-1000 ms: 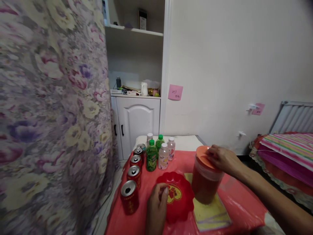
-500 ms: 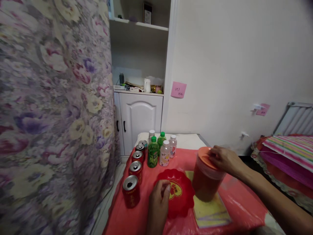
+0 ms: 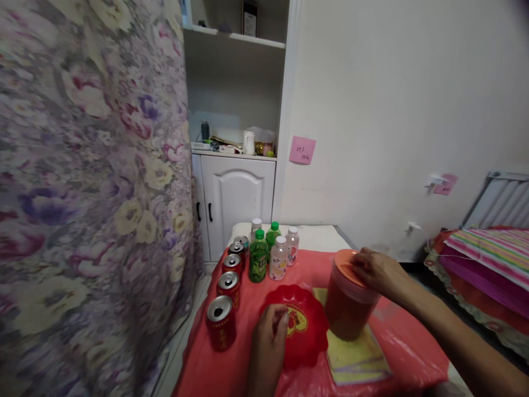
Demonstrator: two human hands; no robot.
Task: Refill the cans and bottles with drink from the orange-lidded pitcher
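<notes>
My right hand (image 3: 372, 268) is closed on the orange lid (image 3: 347, 263) of a plastic pitcher (image 3: 351, 311), its fingers curled at the top. The pitcher's lower part looks reddish brown, and it stands on a yellow folded cloth or pad (image 3: 357, 358). Over the left side of a red scalloped plate (image 3: 308, 347) with a yellow emblem is my left hand (image 3: 270, 336). Its fingers are curled toward the thumb, and I see nothing between them. Whether it touches the plate I cannot tell.
Several drink cans (image 3: 221, 325) line the table's left edge. Beside them stand green bottles (image 3: 258, 259) and clear white-capped bottles (image 3: 279, 262). Red plastic sheeting (image 3: 243, 364) covers the table. A floral curtain (image 3: 103, 193) hangs left; a white cabinet (image 3: 237, 204) stands behind.
The view has shifted very slightly. Both hands, the pitcher and the plate stay practically where they were.
</notes>
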